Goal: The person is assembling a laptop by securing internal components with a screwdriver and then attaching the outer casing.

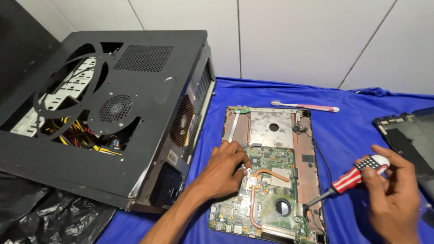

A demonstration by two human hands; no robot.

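Observation:
An opened laptop base (271,122) lies on a blue cloth, its green circuit board (271,158) and copper heat pipe (260,174) exposed. My left hand (224,169) rests on the board's left side, fingertips pinching at a small metal bracket beside the heat pipe. My right hand (393,194) grips a screwdriver (357,176) with a red, white and black handle. Its dark shaft points down-left, and the tip touches the base's right edge near the round fan (282,207).
A large black desktop computer case (104,108) lies on its side at the left, wires showing through its vents. A pink and white toothbrush (305,106) lies behind the laptop. Another dark laptop part (409,135) sits at the right edge. Black plastic (49,217) is bunched at bottom left.

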